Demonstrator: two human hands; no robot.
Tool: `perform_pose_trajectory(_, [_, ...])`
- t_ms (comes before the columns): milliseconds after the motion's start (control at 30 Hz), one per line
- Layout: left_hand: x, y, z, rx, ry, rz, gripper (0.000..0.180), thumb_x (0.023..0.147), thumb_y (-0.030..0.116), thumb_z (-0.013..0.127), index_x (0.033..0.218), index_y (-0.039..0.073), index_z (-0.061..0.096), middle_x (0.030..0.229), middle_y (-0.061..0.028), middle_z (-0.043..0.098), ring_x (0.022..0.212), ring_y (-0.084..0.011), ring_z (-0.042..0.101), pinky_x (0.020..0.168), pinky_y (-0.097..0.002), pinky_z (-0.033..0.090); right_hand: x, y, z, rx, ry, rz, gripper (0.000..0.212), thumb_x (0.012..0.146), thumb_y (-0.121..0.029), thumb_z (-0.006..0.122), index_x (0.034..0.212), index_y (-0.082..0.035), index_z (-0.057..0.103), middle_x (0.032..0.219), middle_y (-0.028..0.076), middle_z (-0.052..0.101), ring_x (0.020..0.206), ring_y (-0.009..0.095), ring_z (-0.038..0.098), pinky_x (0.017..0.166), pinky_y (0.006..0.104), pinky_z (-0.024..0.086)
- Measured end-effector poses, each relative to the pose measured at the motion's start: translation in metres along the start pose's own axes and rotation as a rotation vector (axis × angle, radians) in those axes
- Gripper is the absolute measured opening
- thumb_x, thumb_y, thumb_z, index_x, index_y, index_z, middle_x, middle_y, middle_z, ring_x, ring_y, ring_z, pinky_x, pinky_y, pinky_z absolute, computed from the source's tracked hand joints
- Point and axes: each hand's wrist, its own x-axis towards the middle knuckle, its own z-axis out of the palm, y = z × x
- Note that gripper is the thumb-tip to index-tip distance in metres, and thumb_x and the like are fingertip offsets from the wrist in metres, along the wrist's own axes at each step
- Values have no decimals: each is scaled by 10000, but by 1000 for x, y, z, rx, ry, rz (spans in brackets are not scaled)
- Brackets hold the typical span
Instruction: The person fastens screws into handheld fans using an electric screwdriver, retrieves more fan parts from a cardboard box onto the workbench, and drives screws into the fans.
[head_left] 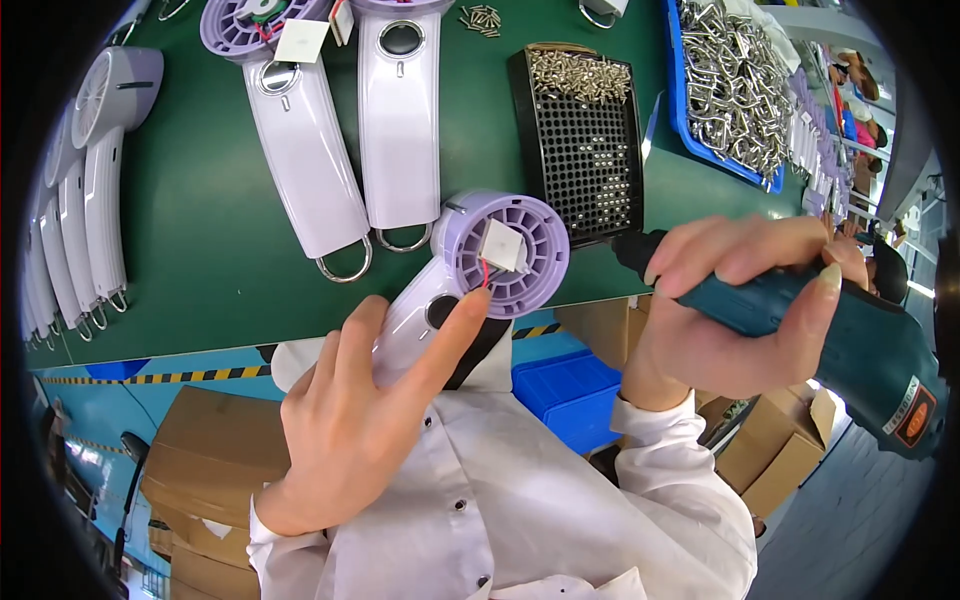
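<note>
My left hand (pixel 350 420) is wrapped round the white handle of a handheld fan (pixel 515 290), its index finger at the red wire by the fan's lilac round head. A small white square plate (pixel 500 244) sits over the opened head, with red and dark wires below it. My right hand (pixel 735 320) grips a teal electric screwdriver (pixel 885 365). The driver's black nose points left, close to the near right corner of a black screw tray (pixel 585 165). Loose screws (pixel 580 76) heap at the tray's far end, and some of its holes hold screws. The bit's tip cannot be made out clearly.
Two more fans (pixel 400 130) lie beyond my left hand on the green table (pixel 190 250). A row of white fans (pixel 100 200) stands at the left. Far right is a blue bin (pixel 680 110) of metal loops. Spare screws (pixel 481 20) lie at the back.
</note>
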Motion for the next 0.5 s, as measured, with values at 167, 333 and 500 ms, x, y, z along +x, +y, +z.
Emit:
perform_pose_trajectory(167, [1,1,-1,8,12,-1,769,575,-14,629,1267,322,634,944,-94,553,597,-130,496,412,-225,410,-1,0,1,-15,24,14,273,989,-273,350,1150,-74,445,728,119,511,393,225,478,355,384,439])
perform_pose_trajectory(333, [2,2,-2,18,-6,-7,764,578,-13,632,1264,321,637,940,-92,554,595,-129,489,409,-225,407,1,-1,3,-27,19,-4,246,991,-270,352,1095,-66,440,726,131,510,386,224,475,357,380,452])
perform_pose_trajectory(500, [2,2,-3,17,-6,-2,760,582,-14,631,1265,319,637,935,-90,553,594,-126,488,409,-225,407,0,0,-2,-84,-11,33,256,992,-261,340,1135,-79,450,729,134,508,386,223,479,362,378,465])
